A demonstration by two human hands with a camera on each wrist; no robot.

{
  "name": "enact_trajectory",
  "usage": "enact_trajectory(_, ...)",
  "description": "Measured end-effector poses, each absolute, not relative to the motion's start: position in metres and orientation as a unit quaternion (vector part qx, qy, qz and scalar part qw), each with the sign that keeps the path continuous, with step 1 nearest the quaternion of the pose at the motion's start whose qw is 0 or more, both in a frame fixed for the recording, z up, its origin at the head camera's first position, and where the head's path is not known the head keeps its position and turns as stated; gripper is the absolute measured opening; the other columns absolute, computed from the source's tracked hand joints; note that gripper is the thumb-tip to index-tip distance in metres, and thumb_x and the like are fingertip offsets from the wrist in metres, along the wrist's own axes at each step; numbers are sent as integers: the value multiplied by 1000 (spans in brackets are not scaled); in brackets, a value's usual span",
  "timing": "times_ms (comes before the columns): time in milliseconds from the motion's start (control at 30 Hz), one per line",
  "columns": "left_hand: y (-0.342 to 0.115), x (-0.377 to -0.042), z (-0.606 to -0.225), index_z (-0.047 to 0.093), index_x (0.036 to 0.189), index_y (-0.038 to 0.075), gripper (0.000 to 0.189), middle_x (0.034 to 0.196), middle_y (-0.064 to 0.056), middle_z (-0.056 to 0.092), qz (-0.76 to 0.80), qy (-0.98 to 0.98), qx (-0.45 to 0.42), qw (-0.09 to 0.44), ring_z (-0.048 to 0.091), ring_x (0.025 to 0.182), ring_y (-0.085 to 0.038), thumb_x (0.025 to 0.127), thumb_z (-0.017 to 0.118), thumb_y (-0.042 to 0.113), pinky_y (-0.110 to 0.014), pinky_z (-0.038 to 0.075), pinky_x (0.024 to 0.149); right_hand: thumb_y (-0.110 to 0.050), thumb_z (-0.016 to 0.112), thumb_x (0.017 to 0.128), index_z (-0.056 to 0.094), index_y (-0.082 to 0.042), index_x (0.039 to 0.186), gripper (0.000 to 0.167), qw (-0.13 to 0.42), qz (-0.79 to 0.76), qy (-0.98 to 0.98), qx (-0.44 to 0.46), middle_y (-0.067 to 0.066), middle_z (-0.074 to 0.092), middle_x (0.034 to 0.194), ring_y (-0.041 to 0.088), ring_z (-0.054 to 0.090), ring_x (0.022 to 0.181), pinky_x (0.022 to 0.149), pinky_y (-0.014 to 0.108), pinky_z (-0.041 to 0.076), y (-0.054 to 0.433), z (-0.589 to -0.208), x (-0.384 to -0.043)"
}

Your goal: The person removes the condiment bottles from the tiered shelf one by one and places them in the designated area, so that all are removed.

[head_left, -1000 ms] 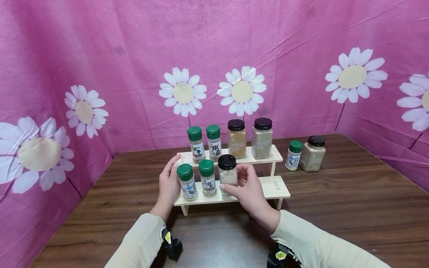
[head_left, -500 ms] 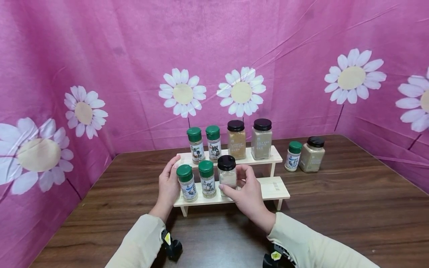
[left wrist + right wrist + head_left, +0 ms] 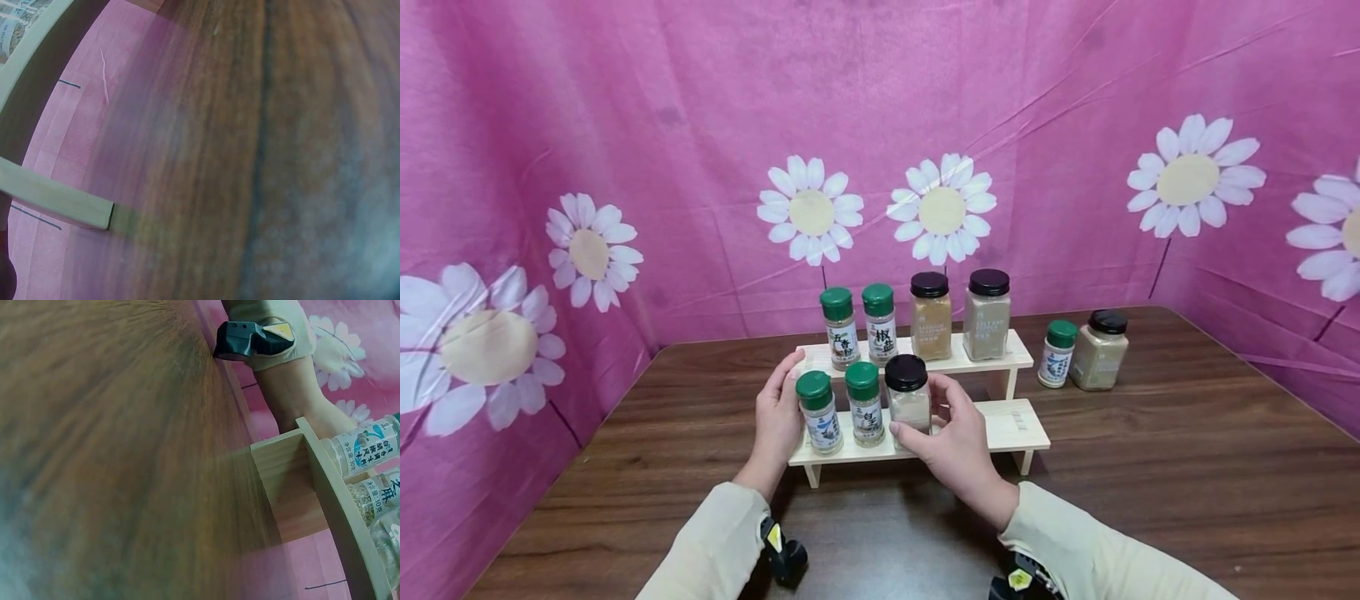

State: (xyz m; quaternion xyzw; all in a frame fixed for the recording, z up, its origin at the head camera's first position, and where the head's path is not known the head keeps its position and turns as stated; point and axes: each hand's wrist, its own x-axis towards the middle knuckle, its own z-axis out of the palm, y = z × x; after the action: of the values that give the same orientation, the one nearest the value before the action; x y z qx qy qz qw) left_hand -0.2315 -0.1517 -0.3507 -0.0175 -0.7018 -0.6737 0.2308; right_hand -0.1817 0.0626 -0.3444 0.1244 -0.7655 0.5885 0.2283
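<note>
Right hand (image 3: 958,442): we have thumb and fingers about one black-capped glass jar (image 3: 910,408), upright at mid-length of the lower tier (image 3: 1022,427), just beside the green-capped sesame bottle (image 3: 867,417). Left hand (image 3: 777,419): at the left end of the two-tier wooden rack (image 3: 1018,352); grip unclear. We should seat the jar level, clear of the front edge, and release evenly.
</note>
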Motion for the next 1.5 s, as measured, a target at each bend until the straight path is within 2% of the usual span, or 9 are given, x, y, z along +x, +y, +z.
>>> enact_trajectory(167,-152,-231,-351,56,125,2,33,133,-11,52,-675,-700,-12,231,43,125,-18,96,43,7,-35,33,105,-5,80,61,56,-2,112,57,270,579,-752,164,8,62,101,15,57,82,72,27,47,62,-343,-180)
enact_trajectory(400,-152,-231,-349,55,126,4,33,134,-9,51,-674,-704,-12,224,43,124,-17,96,43,8,-34,33,105,-3,79,59,56,0,114,59,310,565,-733,219,6,60,104,10,57,88,76,24,50,65,-336,-175)
enact_trajectory(667,-152,-233,-348,55,128,7,33,135,-6,50,-671,-710,-9,214,46,120,-14,97,43,11,-30,36,101,0,76,59,55,6,113,59,337,565,-718,228,13,63,99,4,54,79,69,17,48,76,-333,-176)
enact_trajectory(833,-151,-234,-349,56,127,7,33,134,-5,51,-667,-713,-13,215,46,119,-11,97,43,10,-25,36,99,4,74,58,54,9,112,58,345,568,-717,213,15,62,98,2,54,79,70,12,47,90,-333,-178)
enact_trajectory(933,-151,-233,-350,56,127,7,33,134,-6,51,-666,-714,-13,215,46,120,-13,97,43,10,-28,36,100,6,74,58,53,10,112,59,355,567,-712,213,10,61,98,1,55,79,70,11,47,99,-333,-181)
enact_trajectory(1200,-152,-232,-351,56,127,5,33,135,-8,51,-669,-711,-17,215,45,122,-16,96,43,9,-33,35,103,4,74,55,55,10,110,59,405,528,-713,222,-13,56,97,-1,53,73,62,9,44,120,-332,-186)
enact_trajectory(1500,-155,-232,-350,55,128,6,34,135,-7,50,-659,-722,-17,212,45,120,-14,97,42,11,-26,36,99,8,74,55,54,11,112,61,401,530,-721,195,-18,57,93,-2,53,76,66,7,44,143,-328,-188)
